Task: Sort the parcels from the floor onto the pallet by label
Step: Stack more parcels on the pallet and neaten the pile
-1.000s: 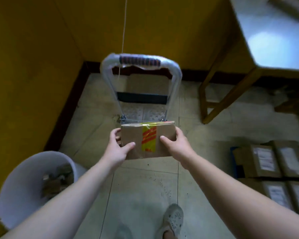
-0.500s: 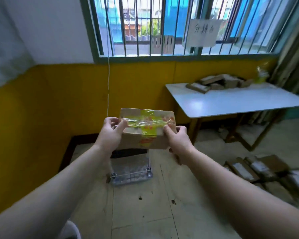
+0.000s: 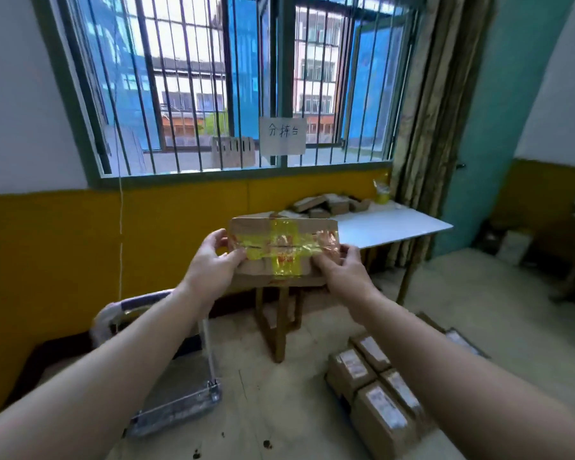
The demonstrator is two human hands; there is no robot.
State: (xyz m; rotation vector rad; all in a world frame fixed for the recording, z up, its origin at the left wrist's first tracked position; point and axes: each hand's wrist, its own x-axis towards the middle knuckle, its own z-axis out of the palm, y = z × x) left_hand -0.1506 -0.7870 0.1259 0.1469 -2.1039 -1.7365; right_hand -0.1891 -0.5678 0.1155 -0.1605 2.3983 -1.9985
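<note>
Table point(image 3: 395, 224) partly behind parcel point(image 3: 283, 239) between left hand point(image 3: 210, 264) and right hand point(image 3: 346, 272)

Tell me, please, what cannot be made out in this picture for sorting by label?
Head view only.
- Held parcel: no label shows; only its taped face is turned to the camera, ends covered by left hand and right hand.
- Floor parcels: labels too blurred to read.
- Table pile: partly behind the held parcel, too small.
</note>
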